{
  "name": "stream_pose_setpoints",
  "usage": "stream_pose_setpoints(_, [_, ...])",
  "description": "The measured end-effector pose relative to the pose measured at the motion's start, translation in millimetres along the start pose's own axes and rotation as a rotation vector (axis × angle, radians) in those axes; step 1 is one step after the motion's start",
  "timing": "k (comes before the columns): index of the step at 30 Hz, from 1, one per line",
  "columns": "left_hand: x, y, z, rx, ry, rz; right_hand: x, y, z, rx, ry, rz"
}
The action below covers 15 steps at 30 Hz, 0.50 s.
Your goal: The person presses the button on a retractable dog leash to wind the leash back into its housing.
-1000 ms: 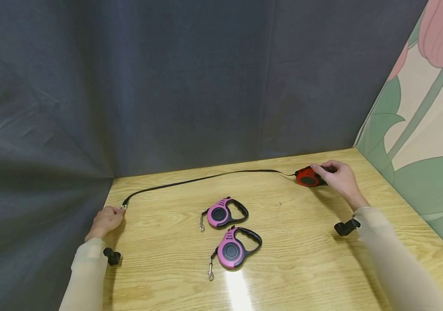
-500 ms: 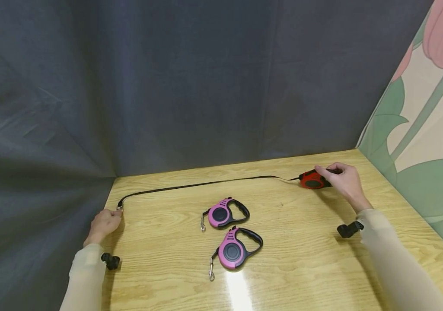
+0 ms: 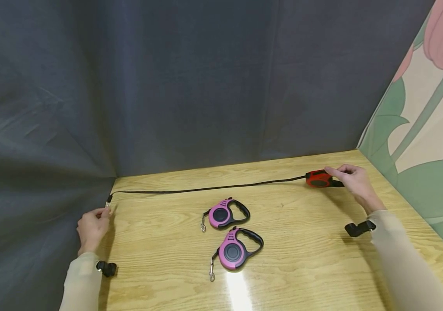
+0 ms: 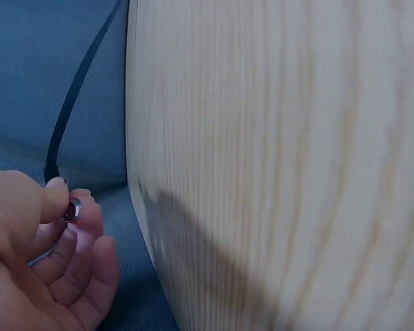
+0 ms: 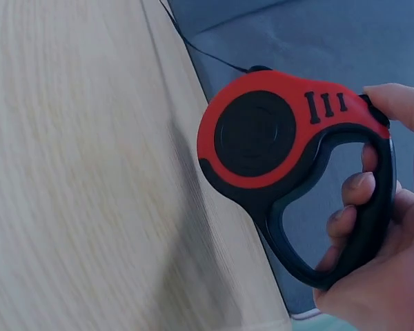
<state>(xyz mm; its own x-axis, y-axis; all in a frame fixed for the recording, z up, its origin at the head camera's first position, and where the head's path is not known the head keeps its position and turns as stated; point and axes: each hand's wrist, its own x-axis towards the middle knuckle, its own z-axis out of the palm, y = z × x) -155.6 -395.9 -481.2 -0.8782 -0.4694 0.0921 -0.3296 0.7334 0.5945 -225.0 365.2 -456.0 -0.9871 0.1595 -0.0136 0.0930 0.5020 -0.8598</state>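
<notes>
A red and black retractable dog leash (image 5: 317,114) is in my right hand (image 3: 355,181). In the right wrist view the fingers curl round its black handle and the thumb lies on the button at its top. Its black strap (image 3: 205,188) runs out leftward across the back of the table, nearly straight. At the strap's other end my left hand (image 3: 93,226) pinches the metal clip (image 4: 72,210) between thumb and fingers, by the table's left edge. Two pink and black retractable leashes, one farther back (image 3: 220,214) and one nearer (image 3: 232,251), lie between the hands, their clips pointing down-left.
The wooden table (image 3: 159,259) ends at a dark grey curtain (image 3: 190,86) at the back and left. A wall with a tulip picture (image 3: 431,129) borders the right side. Black wrist cameras sit on both sleeves.
My left hand has moved left with the clip, and my right hand has moved a little right with the red leash. The strap has drawn out longer and straighter. The pink leashes stay put.
</notes>
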Motion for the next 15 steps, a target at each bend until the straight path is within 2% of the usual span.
stream_pose_setpoints(7, [-2.8, -7.3, -8.2, -0.027, 0.052, -0.009, 3.1, 11, -14, 0.110, -0.009, 0.022])
stream_pose_setpoints(11, [-4.1, -10.1, -10.4, -0.010, 0.050, -0.019, 2.9, 17, -20, 0.104, -0.019, 0.017])
stream_pose_setpoints(15, [-4.6, -6.9, -7.8, 0.004, 0.032, 0.004, 1.8, 17, -24, 0.128, -0.034, 0.019])
